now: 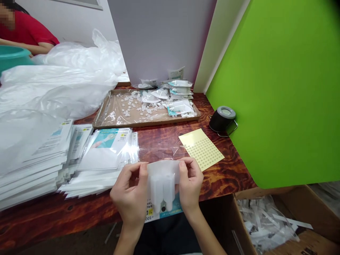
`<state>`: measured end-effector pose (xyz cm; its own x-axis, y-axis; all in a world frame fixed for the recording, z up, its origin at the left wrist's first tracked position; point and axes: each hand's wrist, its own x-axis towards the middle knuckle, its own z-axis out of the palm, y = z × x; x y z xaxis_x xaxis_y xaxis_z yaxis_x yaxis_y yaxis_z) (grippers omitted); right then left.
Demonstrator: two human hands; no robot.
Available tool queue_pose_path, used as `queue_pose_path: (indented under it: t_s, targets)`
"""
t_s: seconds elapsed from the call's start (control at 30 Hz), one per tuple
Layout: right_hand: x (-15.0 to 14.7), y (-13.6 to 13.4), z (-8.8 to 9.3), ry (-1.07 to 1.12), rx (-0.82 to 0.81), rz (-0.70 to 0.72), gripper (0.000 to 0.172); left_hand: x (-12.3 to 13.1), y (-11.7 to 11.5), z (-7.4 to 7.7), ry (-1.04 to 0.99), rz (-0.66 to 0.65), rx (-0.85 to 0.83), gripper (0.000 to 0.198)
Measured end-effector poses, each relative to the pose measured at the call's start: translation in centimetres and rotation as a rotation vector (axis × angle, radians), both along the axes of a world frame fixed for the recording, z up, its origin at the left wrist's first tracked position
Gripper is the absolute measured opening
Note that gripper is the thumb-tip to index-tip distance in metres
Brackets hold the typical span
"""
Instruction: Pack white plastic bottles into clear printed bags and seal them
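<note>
My left hand (130, 193) and my right hand (190, 184) pinch the two sides of a clear plastic package (162, 184) between thumbs and fingers. Inside it show two translucent white bottles (162, 193) lying side by side, necks toward me. A printed card with teal and yellow areas shows at the package's lower end. The clear upper flap (162, 153) stretches away over the table edge. Beyond my right hand lies a yellow sheet (201, 148) of small round stickers. Left of my left hand is a stack of printed packages (106, 148).
A cardboard tray (143, 124) at the back holds small white caps (128, 111) and several filled packages (180, 90). A dark cylindrical device (222, 118) stands by the green panel (281, 99). A carton (313, 212) of plastic scraps sits lower right. At far left, a person in red (34, 28) sits near a teal basin (14, 55).
</note>
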<state>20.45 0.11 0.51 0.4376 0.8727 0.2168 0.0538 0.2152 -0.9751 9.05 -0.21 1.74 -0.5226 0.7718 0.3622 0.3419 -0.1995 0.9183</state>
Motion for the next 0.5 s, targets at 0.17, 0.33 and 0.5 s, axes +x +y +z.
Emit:
queue_pose_path:
  t_s: [0.17,0.33,0.5]
  targets:
    - [0.2,0.16,0.04,0.052,-0.029,0.013,0.028,0.28,-0.27,0.08,0.083,-0.013,0.028,0.01]
    - [0.87,0.26,-0.2,0.187,-0.066,0.007,0.027,0.32,-0.16,-0.14,0.036,-0.038,-0.025,0.012]
    - [0.78,0.2,-0.59,0.313,-0.082,0.001,0.021,0.28,0.0,-0.27,0.032,-0.049,-0.023,0.016]
